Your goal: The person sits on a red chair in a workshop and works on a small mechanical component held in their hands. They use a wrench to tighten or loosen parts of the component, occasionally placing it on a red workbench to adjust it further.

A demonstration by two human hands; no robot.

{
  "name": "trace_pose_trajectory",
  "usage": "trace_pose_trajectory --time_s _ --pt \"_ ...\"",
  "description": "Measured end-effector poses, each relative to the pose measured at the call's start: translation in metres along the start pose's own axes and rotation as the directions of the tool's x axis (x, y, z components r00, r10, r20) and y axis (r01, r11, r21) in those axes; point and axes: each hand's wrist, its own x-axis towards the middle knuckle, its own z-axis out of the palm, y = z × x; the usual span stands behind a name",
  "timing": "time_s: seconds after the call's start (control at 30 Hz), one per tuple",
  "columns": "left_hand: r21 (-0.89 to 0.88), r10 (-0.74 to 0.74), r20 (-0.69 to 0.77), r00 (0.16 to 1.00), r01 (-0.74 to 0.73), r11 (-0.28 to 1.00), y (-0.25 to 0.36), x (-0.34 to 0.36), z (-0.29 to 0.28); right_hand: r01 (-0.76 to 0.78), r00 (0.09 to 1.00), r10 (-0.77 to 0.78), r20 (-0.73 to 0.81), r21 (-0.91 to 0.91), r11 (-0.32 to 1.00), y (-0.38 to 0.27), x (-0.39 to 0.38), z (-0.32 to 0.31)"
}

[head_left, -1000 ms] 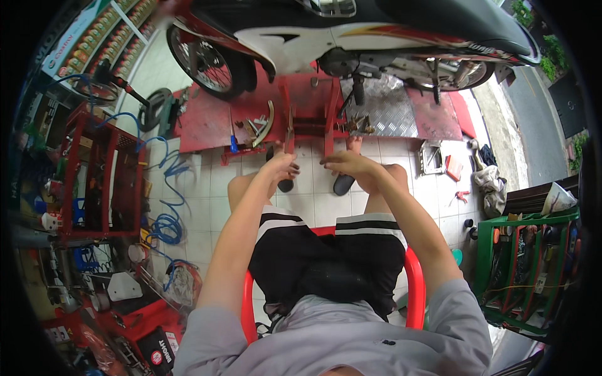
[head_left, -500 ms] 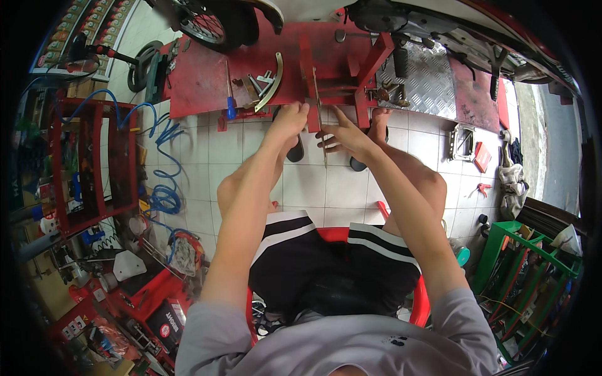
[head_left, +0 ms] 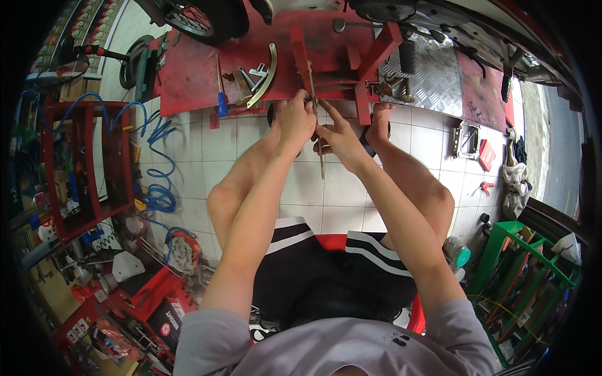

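Note:
A thin, long flat piece, seen almost edge-on, stands between my hands at the near edge of the red bench. My left hand is closed at its left side, the fingertips pinched against it. On the other side my right hand grips it with bent fingers, the index finger stretched toward the left fingertips. The piece's far end lies beside a red metal frame standing on the bench. To the left of my hands lie a pale curved strip and a blue-handled screwdriver.
Small metal parts lie by the curved strip. A motorcycle wheel stands at the back. On the left are a red rack and a coiled blue hose; on the right, a green rack and red-handled pliers.
My hands have come closer together on the thin piece. My left hand has moved right against it, and my right fingers have curled in. The whole view has shifted slightly.

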Motion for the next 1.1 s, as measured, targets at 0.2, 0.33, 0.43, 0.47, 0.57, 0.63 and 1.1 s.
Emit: trace_pose_trajectory --time_s 0.2,0.33,0.43,0.47,0.57,0.63,1.1 --pt "0.043 0.015 -0.001 1.000 -0.015 0.999 -0.002 0.002 0.003 -0.014 1.000 0.014 0.007 0.003 1.000 -0.003 -0.005 0.002" --pt "-0.027 0.034 -0.009 0.999 -0.034 0.999 -0.007 0.000 0.006 -0.047 0.999 0.046 0.011 0.131 0.990 -0.003 -0.011 0.008" --pt "-0.024 0.035 -0.009 0.999 -0.036 0.999 -0.005 0.000 0.009 -0.073 0.997 0.073 0.006 0.132 0.989 -0.007 -0.012 0.005" --pt "-0.020 0.022 -0.003 1.000 -0.022 1.000 -0.006 -0.001 0.011 -0.070 0.998 0.069 0.014 0.131 0.989 -0.006 -0.012 0.004" --pt "0.049 -0.029 0.031 0.999 0.027 0.998 -0.011 0.003 0.012 -0.066 0.998 0.064 0.028 0.109 0.992 -0.008 -0.011 0.002" --pt "-0.010 -0.159 0.113 0.981 0.161 0.987 -0.021 0.008 0.010 -0.071 0.997 0.070 0.025 0.065 0.995 -0.014 -0.013 0.004" --pt "-0.226 -0.513 0.270 0.815 0.572 0.789 0.023 0.008 -0.019 -0.068 0.997 0.067 0.028 0.025 0.997 -0.011 -0.010 -0.002"
